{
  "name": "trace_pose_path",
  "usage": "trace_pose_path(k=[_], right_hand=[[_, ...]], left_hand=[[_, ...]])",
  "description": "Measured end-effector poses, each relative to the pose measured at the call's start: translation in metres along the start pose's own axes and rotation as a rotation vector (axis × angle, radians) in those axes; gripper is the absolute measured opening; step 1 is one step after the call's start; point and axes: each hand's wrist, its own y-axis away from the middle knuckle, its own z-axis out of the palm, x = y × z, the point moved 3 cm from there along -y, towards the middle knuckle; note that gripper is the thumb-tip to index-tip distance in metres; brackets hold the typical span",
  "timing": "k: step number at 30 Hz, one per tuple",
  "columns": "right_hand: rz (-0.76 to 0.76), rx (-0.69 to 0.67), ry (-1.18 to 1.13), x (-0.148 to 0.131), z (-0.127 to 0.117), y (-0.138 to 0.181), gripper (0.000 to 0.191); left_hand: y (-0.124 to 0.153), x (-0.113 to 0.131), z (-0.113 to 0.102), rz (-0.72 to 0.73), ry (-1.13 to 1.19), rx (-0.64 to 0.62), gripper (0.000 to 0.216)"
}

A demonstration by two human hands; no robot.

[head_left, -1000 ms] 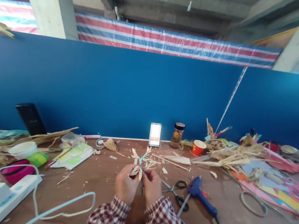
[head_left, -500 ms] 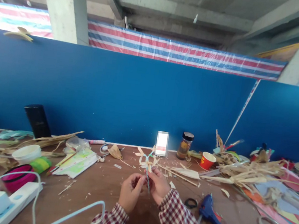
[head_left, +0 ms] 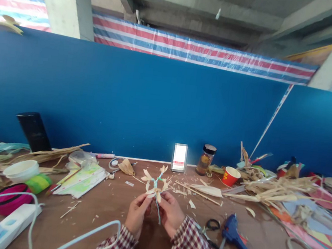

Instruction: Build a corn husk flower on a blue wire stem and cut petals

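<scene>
A small corn-husk flower spray (head_left: pixel 155 183) is held up over the middle of the table. It has pale petals on branching stems wrapped in light blue-green, and one wrapped stem end hangs down between my hands. My left hand (head_left: pixel 136 214) is closed, thumb and fingertips pinching at the lower left petals. With thumb and fingers closed too, my right hand (head_left: pixel 172 214) grips the spray where the lower petals meet the stem. My fingers partly cover that join.
Right of my forearm lie black-handled scissors (head_left: pixel 213 225) and a blue glue gun (head_left: pixel 240 242). Behind stand a lidded jar (head_left: pixel 206 160) and a red paper cup (head_left: pixel 231 177). Dried husks (head_left: pixel 279 189) are heaped at right. A white power strip (head_left: pixel 16 223) with cables lies front left.
The flower spray has shifted slightly left and its branches now show more spread out. My left hand has moved up to the lower petals. The whole view has shifted a little.
</scene>
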Motion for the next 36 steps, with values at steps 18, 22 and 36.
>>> trace_pose_path(k=[18, 22, 36], right_hand=[[0.070, 0.061, 0.103, 0.021, -0.018, 0.008, 0.031], [0.094, 0.072, 0.165, 0.024, -0.023, 0.007, 0.033], [-0.327, 0.126, 0.474, -0.068, 0.031, -0.054, 0.029]], left_hand=[[-0.001, -0.004, -0.001, -0.168, 0.164, -0.043, 0.027], [-0.002, -0.006, -0.001, -0.164, 0.182, -0.027, 0.028], [-0.011, -0.001, -0.019, 0.096, -0.103, 0.232, 0.045]])
